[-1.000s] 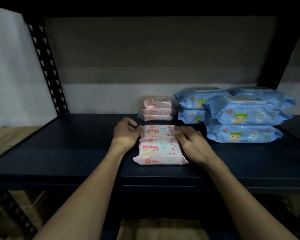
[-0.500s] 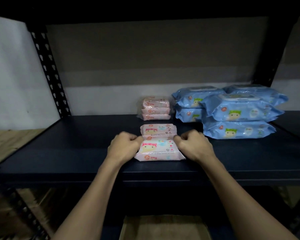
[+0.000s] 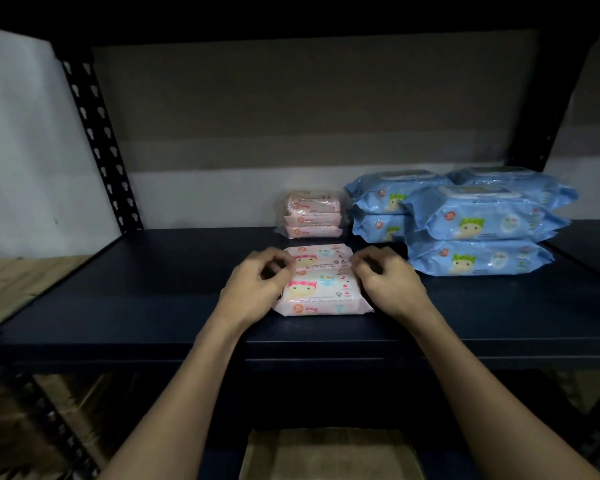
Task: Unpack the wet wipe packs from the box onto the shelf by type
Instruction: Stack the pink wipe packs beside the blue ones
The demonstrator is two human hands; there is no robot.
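Two pink wet wipe packs lie flat on the dark blue shelf, one behind the other and touching, near the front edge. The left hand sits at the left side of these pink packs, and the right hand sits at the right side. Both hands have their fingers curled in, with the fingertips right at the line where the two packs meet. The picture is a bit blurry there, so I cannot tell if each grip is pinching the wrapper or just touching it. Behind these packs, near the back wall, stands a small stack of three pink packs in clear wrap. Just to the right of that stack are the big blue wet wipe packs, piled two high in a front pile and back piles. The blue packs are near the right hand but do not touch it. A black post with holes stands at the back left corner of the shelf. Below the shelf, a brown cardboard box shows between the two arms.
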